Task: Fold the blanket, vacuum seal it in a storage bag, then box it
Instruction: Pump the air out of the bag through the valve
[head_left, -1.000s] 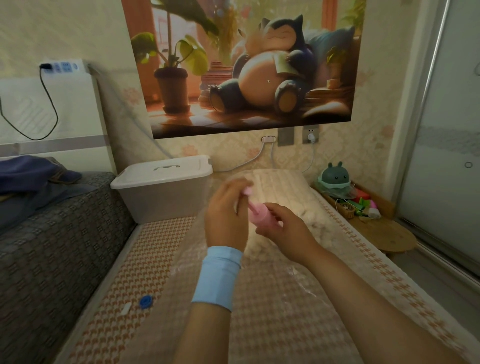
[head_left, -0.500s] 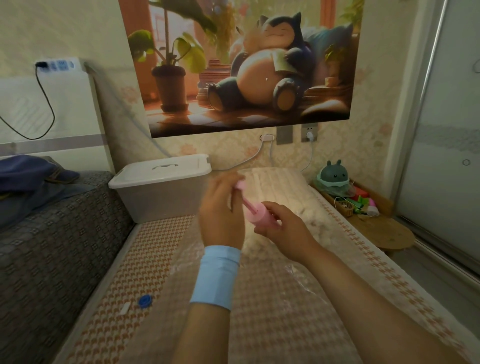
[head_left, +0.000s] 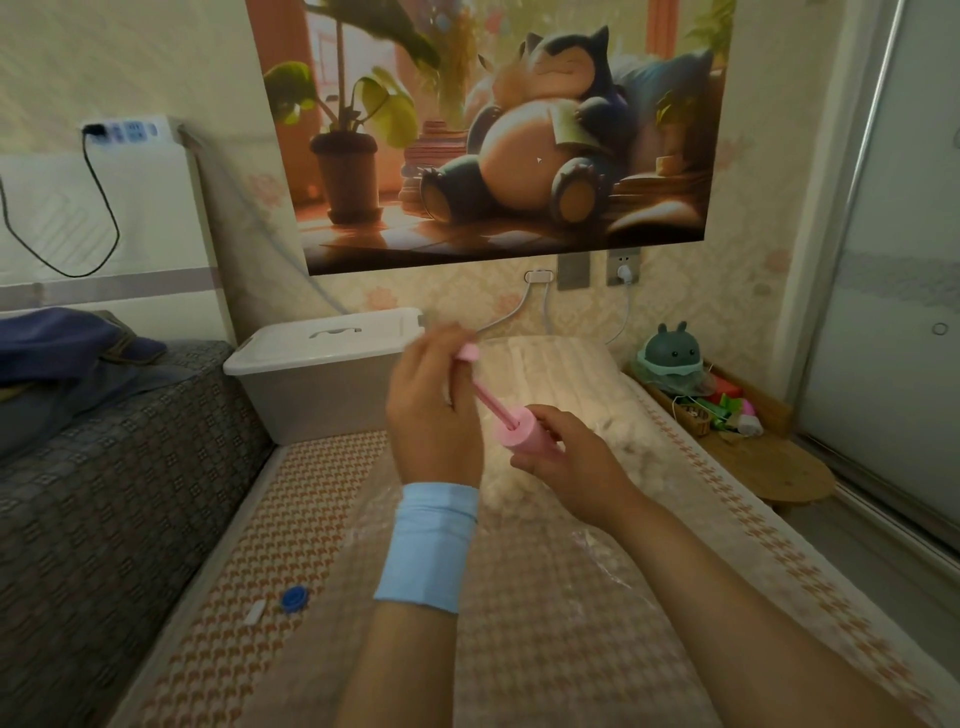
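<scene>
Pink hand pump (head_left: 514, 437) held over the bagged blanket (head_left: 550, 374).
The plunger handle is gripped by the left hand (head_left: 435, 415), the barrel by the right hand (head_left: 563, 460); the blanket lies beside the lidded box (head_left: 327, 384).

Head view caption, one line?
Left hand grips a pink pump's extended handle; right hand holds its barrel above the bagged blanket.

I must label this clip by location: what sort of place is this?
Most likely a bedroom in a home: a long bed under a mat, a cartoon picture on the wall, and a low stool with toys beside the bed.
</scene>
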